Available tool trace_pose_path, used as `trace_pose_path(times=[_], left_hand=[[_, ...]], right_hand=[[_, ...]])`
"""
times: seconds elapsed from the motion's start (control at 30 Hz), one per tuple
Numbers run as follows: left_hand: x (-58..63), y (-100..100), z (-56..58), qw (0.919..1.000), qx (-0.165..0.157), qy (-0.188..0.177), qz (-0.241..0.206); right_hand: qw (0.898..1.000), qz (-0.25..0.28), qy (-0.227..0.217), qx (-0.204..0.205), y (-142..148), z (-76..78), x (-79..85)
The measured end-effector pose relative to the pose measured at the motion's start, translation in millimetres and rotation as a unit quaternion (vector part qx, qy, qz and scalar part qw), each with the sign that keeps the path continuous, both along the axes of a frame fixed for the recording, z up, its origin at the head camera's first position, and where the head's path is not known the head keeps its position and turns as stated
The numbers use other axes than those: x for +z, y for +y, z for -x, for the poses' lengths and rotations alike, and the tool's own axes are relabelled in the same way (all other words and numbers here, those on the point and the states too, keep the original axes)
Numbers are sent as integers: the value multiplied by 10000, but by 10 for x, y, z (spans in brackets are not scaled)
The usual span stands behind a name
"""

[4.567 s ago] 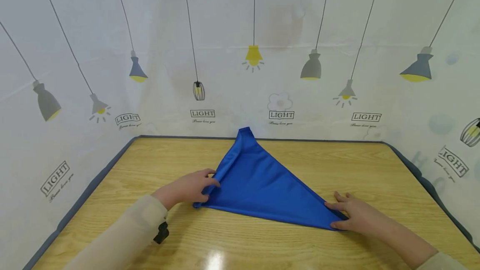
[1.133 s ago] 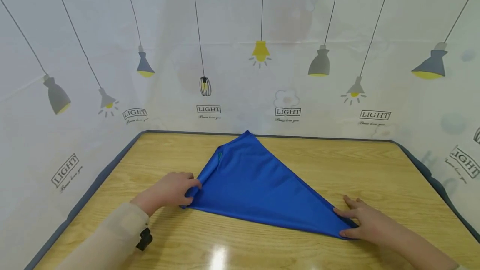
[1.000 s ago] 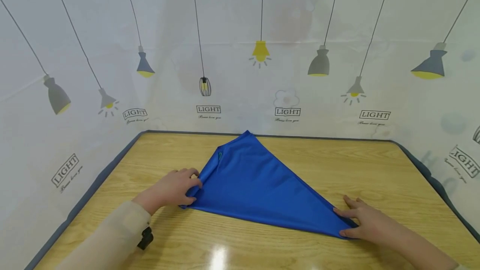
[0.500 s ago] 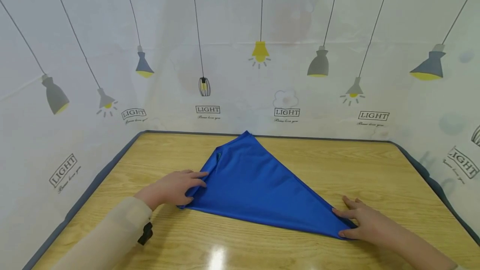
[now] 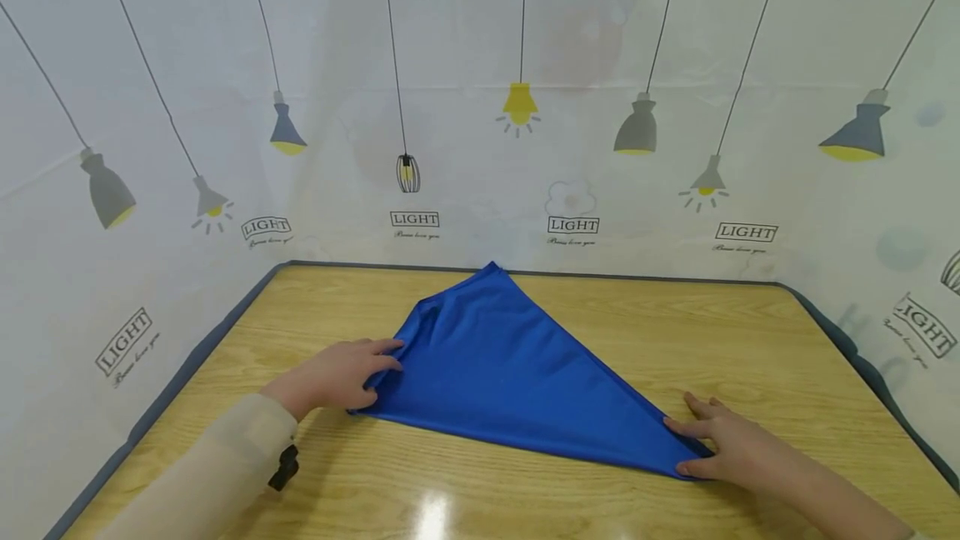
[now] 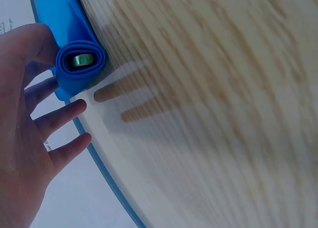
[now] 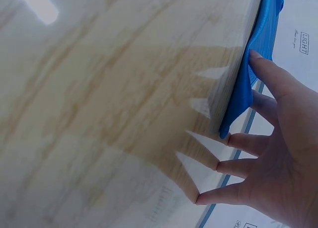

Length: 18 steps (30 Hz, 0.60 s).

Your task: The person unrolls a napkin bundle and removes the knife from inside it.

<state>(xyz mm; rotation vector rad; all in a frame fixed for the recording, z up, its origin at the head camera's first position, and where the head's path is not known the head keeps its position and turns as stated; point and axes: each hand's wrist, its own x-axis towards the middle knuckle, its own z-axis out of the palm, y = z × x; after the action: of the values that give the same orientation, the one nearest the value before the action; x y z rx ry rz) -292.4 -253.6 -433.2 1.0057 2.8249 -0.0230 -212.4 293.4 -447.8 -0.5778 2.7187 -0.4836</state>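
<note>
A blue cloth, roughly a triangle, lies on the table with its left edge rolled up. My left hand holds that rolled edge near its front end, thumb at the near side and fingers over the top. Inside the roll's open end, the left wrist view shows a small shiny green object; its kind cannot be told. At the right corner of the cloth, my right hand rests with spread fingers, its thumb and index finger pressing the tip. In the right wrist view its other fingertips touch the wood.
A light wood table lies under everything. A pale curtain printed with hanging lamps stands around its back and sides, with a dark blue border along the table's edge. The cloth's far tip reaches this border.
The rolled left edge has shifted left with my left hand, and its far end looks looser. The green bit there is hidden now. My right hand has stayed on its corner.
</note>
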Motion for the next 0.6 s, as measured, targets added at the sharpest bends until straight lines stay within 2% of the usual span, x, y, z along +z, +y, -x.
trace_pose_path(times=[0.13, 0.37, 0.6], left_hand=[[26, -12, -8, 9999, 142, -11, -15], [33, -47, -10, 9998, 83, 159, 1], [20, -85, -9, 9996, 158, 240, 8]], right_hand=[[10000, -42, 34, 11, -7, -2, 8], [10000, -38, 1, 4, -6, 2, 13], [10000, 65, -46, 13, 8, -7, 12]])
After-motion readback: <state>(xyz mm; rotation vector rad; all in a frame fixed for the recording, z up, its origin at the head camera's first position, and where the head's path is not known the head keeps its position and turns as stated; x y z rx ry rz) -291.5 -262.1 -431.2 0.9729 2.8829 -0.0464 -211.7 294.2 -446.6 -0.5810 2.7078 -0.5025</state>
